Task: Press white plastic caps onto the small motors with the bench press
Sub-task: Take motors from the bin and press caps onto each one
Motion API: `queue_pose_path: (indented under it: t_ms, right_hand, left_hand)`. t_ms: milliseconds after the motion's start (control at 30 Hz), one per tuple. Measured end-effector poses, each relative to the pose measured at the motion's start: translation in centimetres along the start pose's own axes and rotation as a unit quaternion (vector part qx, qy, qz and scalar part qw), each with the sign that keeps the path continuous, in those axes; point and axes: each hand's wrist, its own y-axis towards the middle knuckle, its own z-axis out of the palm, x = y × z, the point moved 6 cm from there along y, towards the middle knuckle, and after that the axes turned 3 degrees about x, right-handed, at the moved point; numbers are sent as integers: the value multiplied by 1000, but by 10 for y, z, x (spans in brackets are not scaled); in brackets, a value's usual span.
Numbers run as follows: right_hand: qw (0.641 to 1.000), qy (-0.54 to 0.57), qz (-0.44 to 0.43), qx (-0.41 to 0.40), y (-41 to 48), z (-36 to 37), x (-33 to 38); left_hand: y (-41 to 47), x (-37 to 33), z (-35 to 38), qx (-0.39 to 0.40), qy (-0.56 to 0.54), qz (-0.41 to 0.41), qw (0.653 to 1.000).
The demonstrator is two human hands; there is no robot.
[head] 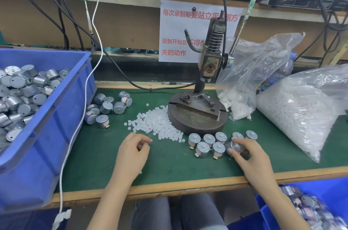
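Head view: my left hand (134, 151) sits on the green worktop (169, 165) just below the caps (156, 124) pile, fingers curled, thumb near index. Cannot tell if a cap is pinched there. My right hand (250, 158) grips one motor (233, 147), at the right end of the motor group (209, 143) standing just in front of the press (197, 116). Loose motors (107, 107) lie beside the blue bin (56, 116). Cap bag (293, 109) lies right of the press.
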Motion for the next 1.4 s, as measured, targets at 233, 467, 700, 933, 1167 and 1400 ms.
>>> queue_pose_path:
  t_ms: [233,467,700,933,1167,1400]
  right_hand:
    - [998,-44,0,44,3,7,6]
    - [997,37,-15,-63,-4,-6,37]
    - [987,74,-119,75,25,62,128]
    - [957,42,-190,213,51,146,206]
    - [927,-34,-243,283,60,211,248]
    - [899,-125,-245,341,64,255,259]
  left_hand:
    - [-1,-2,1,18,-7,8,1000]
    - [-1,-3,3,33,-6,22,999]
    - [-2,-6,5,61,-1,46,997]
    - [2,-5,6,43,11,46,998]
    - [6,4,2,28,-10,6,1000]
    - [9,10,-2,15,-12,-10,1000]
